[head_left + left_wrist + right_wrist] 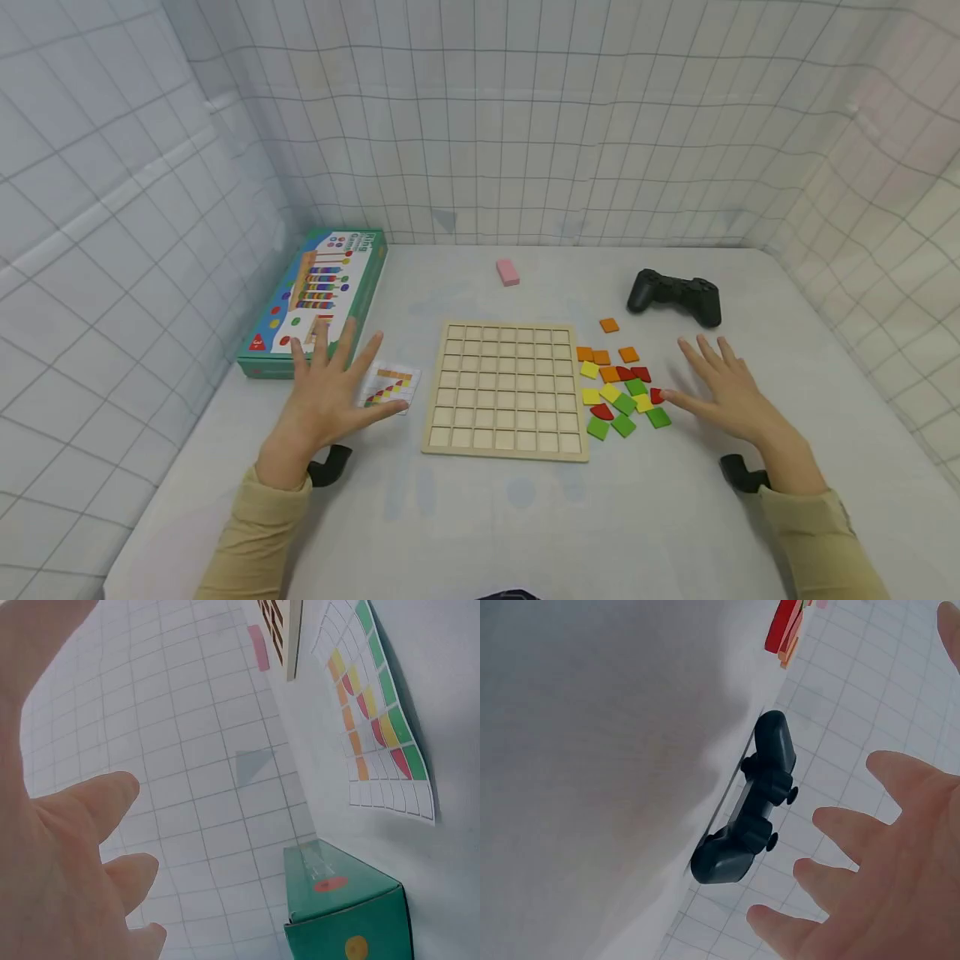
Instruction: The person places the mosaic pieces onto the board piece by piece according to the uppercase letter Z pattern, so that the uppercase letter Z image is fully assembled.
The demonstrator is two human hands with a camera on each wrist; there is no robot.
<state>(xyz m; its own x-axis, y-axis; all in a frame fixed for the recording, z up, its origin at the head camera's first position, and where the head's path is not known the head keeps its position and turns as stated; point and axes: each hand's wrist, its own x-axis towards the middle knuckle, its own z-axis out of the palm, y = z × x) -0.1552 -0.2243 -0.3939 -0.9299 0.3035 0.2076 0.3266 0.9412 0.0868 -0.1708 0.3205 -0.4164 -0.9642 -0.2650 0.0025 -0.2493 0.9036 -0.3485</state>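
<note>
My left hand, fingers spread and holding nothing, hovers beside a printed pattern card and overlaps the front of a green game box in the head view. The card's coloured grid shows closely in the left wrist view. My right hand is likewise spread with nothing in it, just right of a scatter of small tiles. Among these are orange, yellow, green and red pieces. Between the hands lies a wooden grid board with bare squares.
A black game controller lies at the back right, beyond my right hand. Toward the back middle sits a pink block. White sheets with a grid pattern rise behind the table and along both sides.
</note>
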